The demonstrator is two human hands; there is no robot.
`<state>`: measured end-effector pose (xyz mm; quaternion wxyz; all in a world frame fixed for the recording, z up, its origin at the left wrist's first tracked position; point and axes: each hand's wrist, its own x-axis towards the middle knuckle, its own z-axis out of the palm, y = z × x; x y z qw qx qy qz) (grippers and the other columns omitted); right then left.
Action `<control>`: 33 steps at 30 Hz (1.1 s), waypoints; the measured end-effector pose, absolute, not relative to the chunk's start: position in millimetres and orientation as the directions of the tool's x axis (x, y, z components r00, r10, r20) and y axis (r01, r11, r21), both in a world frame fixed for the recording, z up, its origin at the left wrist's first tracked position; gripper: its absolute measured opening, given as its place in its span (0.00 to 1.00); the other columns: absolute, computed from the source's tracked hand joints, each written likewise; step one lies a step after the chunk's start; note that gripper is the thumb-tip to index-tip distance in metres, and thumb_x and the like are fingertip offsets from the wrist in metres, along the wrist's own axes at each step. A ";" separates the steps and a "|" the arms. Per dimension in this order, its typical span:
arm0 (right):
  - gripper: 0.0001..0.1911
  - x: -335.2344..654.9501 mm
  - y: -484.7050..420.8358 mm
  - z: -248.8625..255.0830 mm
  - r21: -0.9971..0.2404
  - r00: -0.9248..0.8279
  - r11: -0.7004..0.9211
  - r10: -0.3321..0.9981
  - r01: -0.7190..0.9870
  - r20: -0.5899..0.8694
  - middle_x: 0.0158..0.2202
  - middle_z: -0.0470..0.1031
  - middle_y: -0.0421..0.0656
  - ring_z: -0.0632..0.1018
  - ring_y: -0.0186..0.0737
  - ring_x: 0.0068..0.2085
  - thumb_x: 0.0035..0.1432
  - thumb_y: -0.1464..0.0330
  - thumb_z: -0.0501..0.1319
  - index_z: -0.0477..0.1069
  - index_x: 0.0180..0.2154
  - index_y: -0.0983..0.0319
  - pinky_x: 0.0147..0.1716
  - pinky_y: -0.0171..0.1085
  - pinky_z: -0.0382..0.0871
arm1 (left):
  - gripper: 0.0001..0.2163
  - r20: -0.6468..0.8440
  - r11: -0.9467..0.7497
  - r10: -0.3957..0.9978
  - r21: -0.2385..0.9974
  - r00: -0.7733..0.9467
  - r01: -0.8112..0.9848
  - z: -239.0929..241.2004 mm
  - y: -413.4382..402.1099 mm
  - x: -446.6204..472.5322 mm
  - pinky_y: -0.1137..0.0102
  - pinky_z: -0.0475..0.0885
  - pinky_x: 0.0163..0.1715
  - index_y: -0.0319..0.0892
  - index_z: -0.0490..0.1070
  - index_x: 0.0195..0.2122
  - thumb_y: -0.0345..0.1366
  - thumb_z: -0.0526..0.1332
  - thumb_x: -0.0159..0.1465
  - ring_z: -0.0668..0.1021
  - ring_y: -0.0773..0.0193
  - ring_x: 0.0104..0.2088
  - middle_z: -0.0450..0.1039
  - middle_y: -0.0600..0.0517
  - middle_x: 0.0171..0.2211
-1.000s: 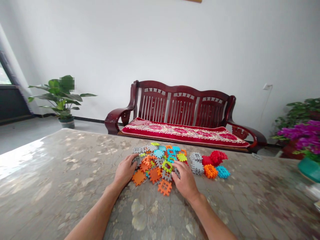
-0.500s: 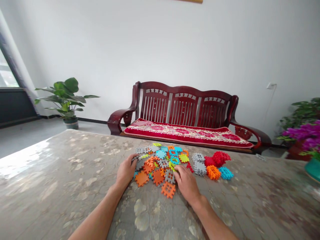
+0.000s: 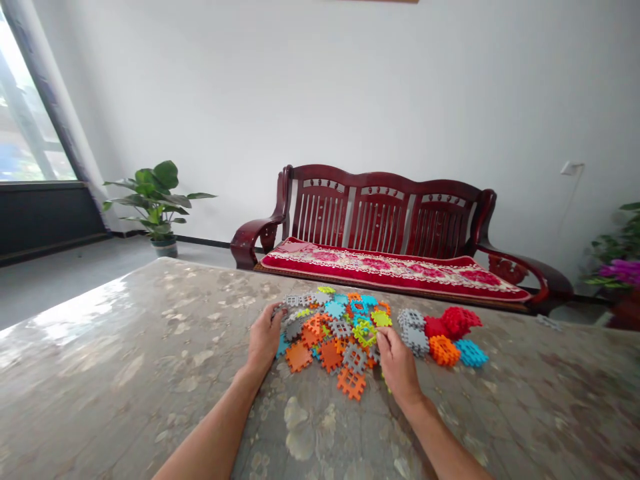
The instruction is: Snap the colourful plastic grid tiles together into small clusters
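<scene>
Item 1, far left: window [image 3: 30, 127], bright, with a dark sill unit below it.

Item 2: potted plant [image 3: 159, 200] on the floor by the wall, broad green leaves.

Item 3: worktop [image 3: 125, 360], glossy, with a mottled grey-beige pattern. It carries everything below.

Item 4: my left hand [image 3: 263, 340], palm down. The fingers are loosely bent over the left edge of the pile and the fingertips touch a grey tile. I cannot tell whether anything is gripped.

Item 5: pile of tiles [image 3: 333, 327], small square notched plastic pieces in grey, orange, blue, red and yellow-green. Most lie flat and overlap. The pile sits mid-worktop between my two hands, and its long axis runs left to right across my view.

Item 6: orange tile [image 3: 351, 383], single, flat, at the near edge of the pile. It is turned so that one corner points towards me.

Item 7: my right hand [image 3: 399, 363], palm down, fingers partly curled. The fingertips are at the pile's right edge, just beside a yellow-green tile [image 3: 365, 331]. I cannot tell whether it has hold of anything.

Item 8: built clusters [image 3: 445, 333], just right of the pile. They are grey, red, orange and blue lumps of joined tiles, touching one another.

Item 9: wooden bench [image 3: 390, 207] behind the worktop, dark red, with a red floral cushion [image 3: 395, 267] along the seat.

Item 10, far right: purple flowers [image 3: 623, 272].
</scene>
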<state>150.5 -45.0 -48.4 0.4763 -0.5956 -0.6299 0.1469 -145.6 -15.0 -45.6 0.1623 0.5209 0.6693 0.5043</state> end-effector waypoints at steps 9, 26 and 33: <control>0.19 153.1 -41.6 -50.5 -0.857 0.214 0.225 0.911 0.463 0.354 0.34 0.80 0.44 0.79 0.42 0.28 0.59 0.56 0.51 0.71 0.42 0.60 0.33 0.39 0.71 | 0.20 0.358 -0.136 0.871 0.834 -0.338 0.535 -49.6 -13.4 -145.3 0.66 0.66 0.57 0.43 0.70 0.54 0.32 0.50 0.62 0.74 0.61 0.55 0.76 0.52 0.52; 0.18 158.5 -40.5 -47.7 -0.832 0.180 0.329 0.878 0.446 0.444 0.41 0.81 0.46 0.80 0.45 0.45 0.55 0.65 0.50 0.75 0.41 0.60 0.46 0.44 0.72 | 0.17 0.336 -0.219 0.939 0.739 -0.068 0.637 -50.9 -13.0 -142.0 0.63 0.66 0.57 0.44 0.74 0.47 0.42 0.55 0.60 0.75 0.58 0.52 0.77 0.51 0.49; 0.15 179.6 -30.4 -48.0 -0.872 0.302 0.268 0.862 0.411 0.407 0.38 0.80 0.46 0.80 0.45 0.42 0.51 0.67 0.52 0.74 0.38 0.60 0.45 0.45 0.73 | 0.17 0.341 -0.221 0.939 0.706 -0.050 0.673 -51.5 -12.3 -143.7 0.64 0.66 0.57 0.44 0.74 0.47 0.39 0.53 0.60 0.75 0.59 0.52 0.77 0.51 0.49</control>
